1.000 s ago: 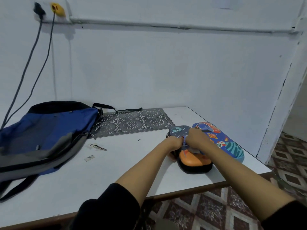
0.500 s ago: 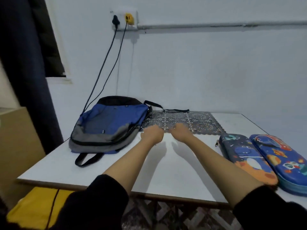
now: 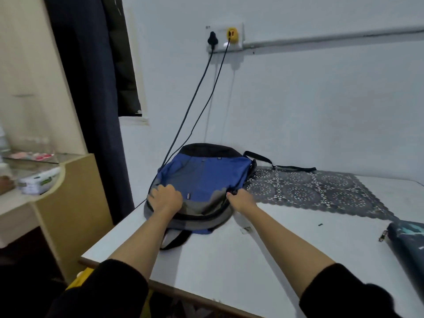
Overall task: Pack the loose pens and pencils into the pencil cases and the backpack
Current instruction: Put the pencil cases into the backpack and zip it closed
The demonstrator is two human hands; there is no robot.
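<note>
Blue backpack [image 3: 206, 177] — left hand [image 3: 165, 199] atop, right hand [image 3: 242, 199] alongside

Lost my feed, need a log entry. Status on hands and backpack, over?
Left hand grips backpack front. Right hand pinches its zip. Backpack flat on table, looks shut. Nothing blocks the hands.

White desk [image 3: 229, 260] against wall.
Blue-grey backpack [image 3: 206, 177] flat at far left, lacy grey mat [image 3: 309, 189] beside it, dark pencil case [image 3: 408, 239] at right edge, small scraps [image 3: 246, 229] between.
</note>
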